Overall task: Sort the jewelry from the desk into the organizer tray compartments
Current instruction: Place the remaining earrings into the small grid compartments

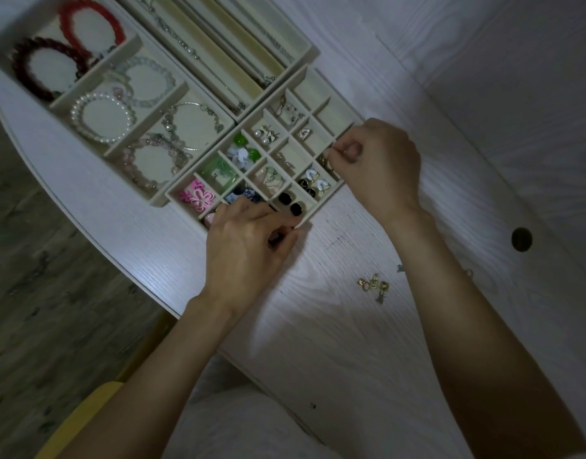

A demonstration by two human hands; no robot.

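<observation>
Now the right hand hovers over the small-compartment tray at about 3 o'clock of it, its grip closed in a pinch on a small gold earring above a compartment on the tray's near right edge. Whether the earring touches the compartment floor cannot be told. The left hand rests at the tray's 6 o'clock corner, fingers curled against the rim; whether its grip holds anything cannot be told.

Inside the tray, black studs lie in the compartment just at 12 o'clock of the left hand, black-and-white earrings in the next one toward 1 o'clock, pink flower pieces at the tray's 9 o'clock end, and green beads with a white flower near the middle. Several compartments at the far end look bare.

At 10 o'clock of this tray sits a bracelet tray with red bracelets, a pearl bracelet and pale bead bracelets. A long-slot tray at 12 o'clock holds thin chains.

On the worktop, a loose cluster of gold earrings lies at 5 o'clock of the small tray, just left of the right forearm, well apart from both hands.
</observation>
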